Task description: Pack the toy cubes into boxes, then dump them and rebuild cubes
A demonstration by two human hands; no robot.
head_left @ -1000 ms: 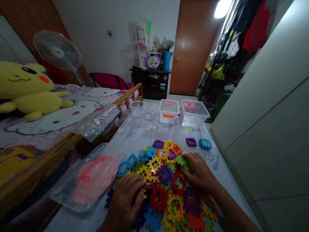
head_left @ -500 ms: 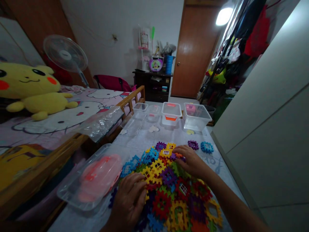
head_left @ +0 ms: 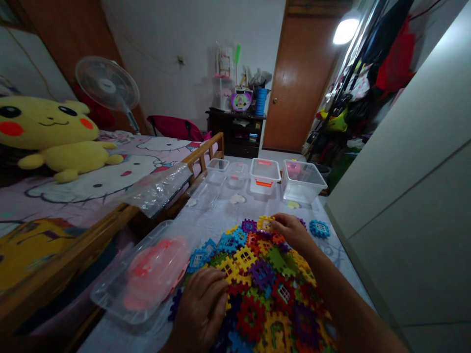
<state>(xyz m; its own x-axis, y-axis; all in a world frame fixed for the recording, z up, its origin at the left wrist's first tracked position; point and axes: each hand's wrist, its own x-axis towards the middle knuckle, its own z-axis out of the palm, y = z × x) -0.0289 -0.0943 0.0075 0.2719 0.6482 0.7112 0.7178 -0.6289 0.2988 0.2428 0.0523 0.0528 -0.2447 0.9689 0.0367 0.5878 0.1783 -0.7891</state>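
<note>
My right hand (head_left: 290, 230) pinches a yellow toothed building block (head_left: 265, 224) with a small picture on it, at the far edge of a heap of similar plastic blocks. My left hand (head_left: 202, 304) lies over the heap's near left side, fingers loosely bent and gripping nothing that I can see. Beside its fingertips are yellow window blocks (head_left: 228, 268). Red (head_left: 251, 316), purple (head_left: 262, 273) and blue blocks (head_left: 228, 242) overlap in the heap. One blue block (head_left: 319, 228) lies apart at the right, and a purple one is mostly hidden behind my right hand.
Clear plastic boxes (head_left: 304, 179) and an orange-handled box (head_left: 265, 171) stand along the table's far end. A transparent lid with pink-red parts (head_left: 158, 269) lies on the left. A wooden bed rail (head_left: 198, 157) borders the left side; a pale cabinet (head_left: 412, 206) borders the right.
My right hand has closed on a yellow block and lifted it slightly at the heap's far edge. My left hand stays by the heap. The view has shifted a little.
</note>
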